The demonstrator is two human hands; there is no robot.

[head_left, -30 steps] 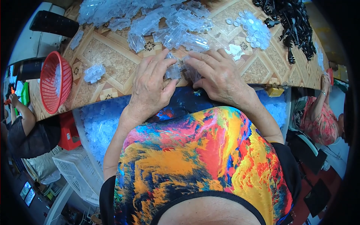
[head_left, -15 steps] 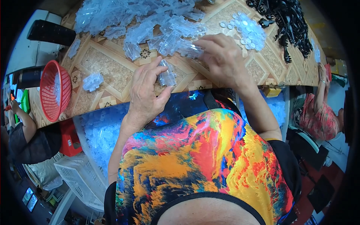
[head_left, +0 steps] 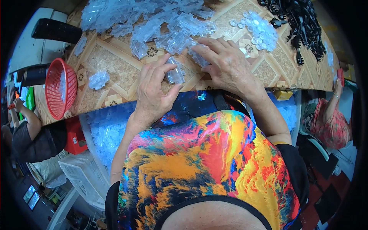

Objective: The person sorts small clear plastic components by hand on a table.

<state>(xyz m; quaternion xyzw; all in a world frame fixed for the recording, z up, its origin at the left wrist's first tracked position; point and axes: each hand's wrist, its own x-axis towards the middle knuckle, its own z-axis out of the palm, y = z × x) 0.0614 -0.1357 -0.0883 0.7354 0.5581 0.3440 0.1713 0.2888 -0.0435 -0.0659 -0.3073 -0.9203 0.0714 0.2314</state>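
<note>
A clear plastic piece, boxy and see-through, lies at the table's front edge. My left hand grips it from the left, with the fingers over its far end and the thumb at its near end. Just to the right, my right hand has its fingers closed on a second clear plastic piece, partly hidden under the fingers. Beyond both hands spreads a large heap of similar clear plastic pieces.
Small round clear caps lie at the right, with black clip-like parts beyond. A red basket and a few clear pieces sit at the left. Below the edge stands a bin of clear parts. Other people work on both sides.
My right hand has come left and nearer from the heap's edge, bringing a clear piece toward my left hand. My left hand keeps its hold. The whole view has shifted slightly.
</note>
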